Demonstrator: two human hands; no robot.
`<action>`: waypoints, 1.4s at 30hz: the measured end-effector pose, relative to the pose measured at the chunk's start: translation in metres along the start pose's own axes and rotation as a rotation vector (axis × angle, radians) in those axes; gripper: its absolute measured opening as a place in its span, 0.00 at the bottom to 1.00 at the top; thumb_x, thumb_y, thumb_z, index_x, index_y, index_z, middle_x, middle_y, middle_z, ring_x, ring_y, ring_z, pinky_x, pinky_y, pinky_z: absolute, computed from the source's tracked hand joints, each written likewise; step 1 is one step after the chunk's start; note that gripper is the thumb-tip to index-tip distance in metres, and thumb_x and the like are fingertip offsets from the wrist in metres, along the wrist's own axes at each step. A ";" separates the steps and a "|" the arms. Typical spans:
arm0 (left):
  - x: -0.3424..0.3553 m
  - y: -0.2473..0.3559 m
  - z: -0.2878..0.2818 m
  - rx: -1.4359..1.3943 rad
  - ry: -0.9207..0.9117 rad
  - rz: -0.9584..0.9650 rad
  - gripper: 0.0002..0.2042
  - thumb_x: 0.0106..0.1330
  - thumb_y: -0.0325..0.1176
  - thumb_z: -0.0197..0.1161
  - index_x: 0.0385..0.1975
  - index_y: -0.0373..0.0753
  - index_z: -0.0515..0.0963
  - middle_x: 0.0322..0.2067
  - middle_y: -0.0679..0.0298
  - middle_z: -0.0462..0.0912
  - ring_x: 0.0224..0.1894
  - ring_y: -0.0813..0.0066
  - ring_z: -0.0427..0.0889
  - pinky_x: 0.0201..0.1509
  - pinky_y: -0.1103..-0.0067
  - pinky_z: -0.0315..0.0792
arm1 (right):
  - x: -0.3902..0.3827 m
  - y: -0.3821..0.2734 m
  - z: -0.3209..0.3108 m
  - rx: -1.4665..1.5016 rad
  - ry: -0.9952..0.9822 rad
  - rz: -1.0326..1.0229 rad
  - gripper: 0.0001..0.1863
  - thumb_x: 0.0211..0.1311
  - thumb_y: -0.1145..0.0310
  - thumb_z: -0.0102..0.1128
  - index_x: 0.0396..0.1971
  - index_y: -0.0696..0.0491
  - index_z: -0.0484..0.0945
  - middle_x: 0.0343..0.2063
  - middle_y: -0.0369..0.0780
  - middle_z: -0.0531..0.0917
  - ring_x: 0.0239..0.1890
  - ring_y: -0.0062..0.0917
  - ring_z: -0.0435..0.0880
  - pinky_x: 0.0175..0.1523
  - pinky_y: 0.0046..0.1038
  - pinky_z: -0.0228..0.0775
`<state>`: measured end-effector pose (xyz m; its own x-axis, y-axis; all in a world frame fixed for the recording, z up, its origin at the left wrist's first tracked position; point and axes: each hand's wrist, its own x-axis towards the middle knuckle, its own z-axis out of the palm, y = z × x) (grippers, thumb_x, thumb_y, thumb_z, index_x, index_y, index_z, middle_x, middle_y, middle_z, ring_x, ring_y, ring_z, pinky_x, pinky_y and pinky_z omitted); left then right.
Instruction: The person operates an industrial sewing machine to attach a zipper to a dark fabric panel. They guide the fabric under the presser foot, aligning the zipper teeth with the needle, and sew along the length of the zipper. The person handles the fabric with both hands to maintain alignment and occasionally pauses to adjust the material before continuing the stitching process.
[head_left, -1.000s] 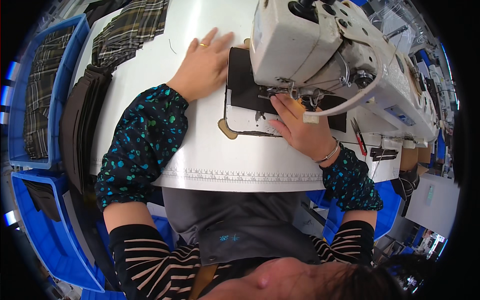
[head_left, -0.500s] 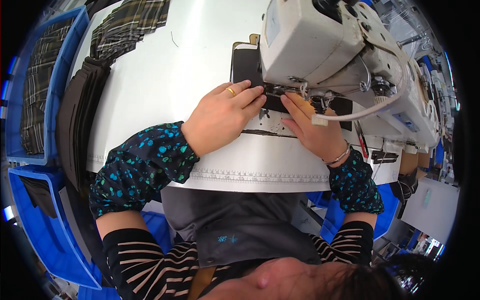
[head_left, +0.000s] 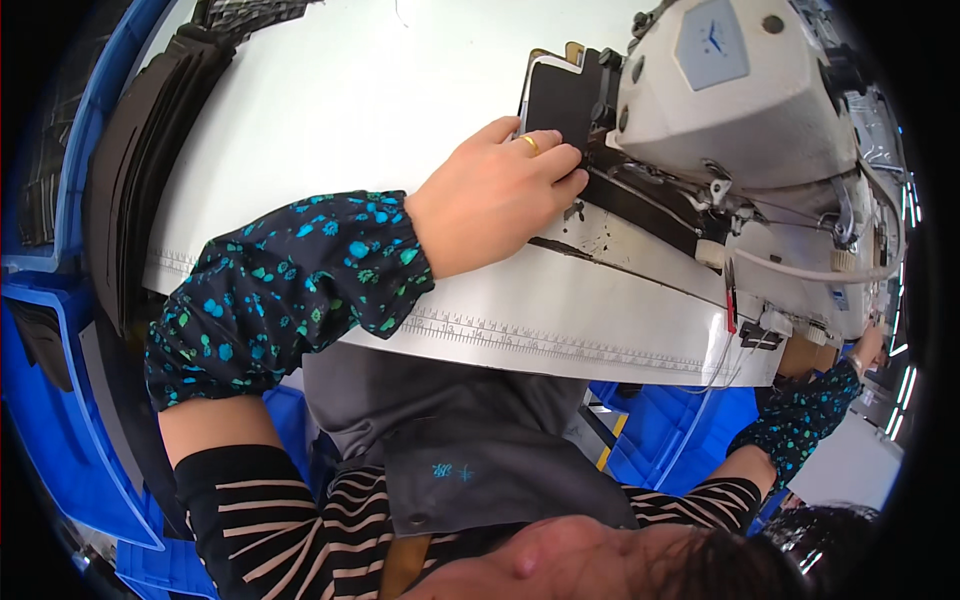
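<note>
Fabric [head_left: 557,102], dark and flat, lies on the white table [head_left: 380,130], partly hidden beneath the machine [head_left: 755,100], whose pale head fills the upper right. A blue bin [head_left: 65,445] stands at the lower left, and a stack [head_left: 150,165] of dark pieces hangs along the table's left side. The person's hands are well apart. The left hand [head_left: 505,197] lies palm down, fingers loosely bent, their tips resting on the fabric without clamping it. The right hand [head_left: 868,348] is off beyond the machine's right end, too small and blurred to tell whether it grasps anything. The step in hand seems to be steadying the fabric with one hand while the other reaches aside; more work here would probably call for the right hand's return and both hands guiding the fabric evenly. Red-handled snips [head_left: 731,300] lie near the table's front edge, and a ring [head_left: 530,143] circles one left finger.
</note>
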<state>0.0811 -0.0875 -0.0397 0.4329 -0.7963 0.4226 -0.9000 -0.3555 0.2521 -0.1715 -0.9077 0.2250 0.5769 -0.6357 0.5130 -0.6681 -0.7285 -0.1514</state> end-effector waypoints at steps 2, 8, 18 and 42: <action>-0.021 -0.009 -0.005 0.008 0.071 -0.037 0.20 0.63 0.27 0.65 0.57 0.42 0.84 0.58 0.65 0.82 0.65 0.66 0.79 0.69 0.65 0.72 | 0.021 -0.010 -0.030 0.060 -0.053 -0.026 0.24 0.77 0.56 0.60 0.58 0.63 0.81 0.49 0.43 0.87 0.49 0.27 0.86 0.56 0.32 0.76; 0.007 0.010 -0.004 0.118 -0.074 -0.048 0.20 0.64 0.28 0.63 0.57 0.42 0.84 0.57 0.66 0.83 0.65 0.67 0.79 0.71 0.64 0.70 | -0.124 -0.052 0.089 0.832 0.212 0.340 0.27 0.79 0.53 0.57 0.59 0.65 0.80 0.55 0.42 0.85 0.57 0.31 0.83 0.60 0.33 0.75; 0.005 0.009 -0.002 0.132 -0.056 -0.046 0.18 0.66 0.28 0.62 0.55 0.42 0.86 0.56 0.66 0.84 0.64 0.67 0.81 0.70 0.66 0.70 | -0.143 -0.064 0.086 0.647 0.251 0.287 0.27 0.82 0.54 0.52 0.59 0.66 0.79 0.57 0.46 0.82 0.53 0.32 0.83 0.55 0.32 0.77; 0.016 0.004 -0.004 0.149 -0.126 0.113 0.22 0.61 0.30 0.63 0.56 0.33 0.81 0.59 0.55 0.85 0.61 0.57 0.86 0.54 0.70 0.84 | -0.212 -0.042 0.113 0.013 0.565 0.059 0.17 0.76 0.62 0.54 0.47 0.62 0.83 0.45 0.50 0.89 0.44 0.46 0.87 0.52 0.45 0.81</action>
<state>0.0848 -0.0996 -0.0291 0.3280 -0.8867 0.3260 -0.9439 -0.3217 0.0746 -0.2128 -0.7709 0.0269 0.1948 -0.4426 0.8753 -0.6841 -0.7008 -0.2021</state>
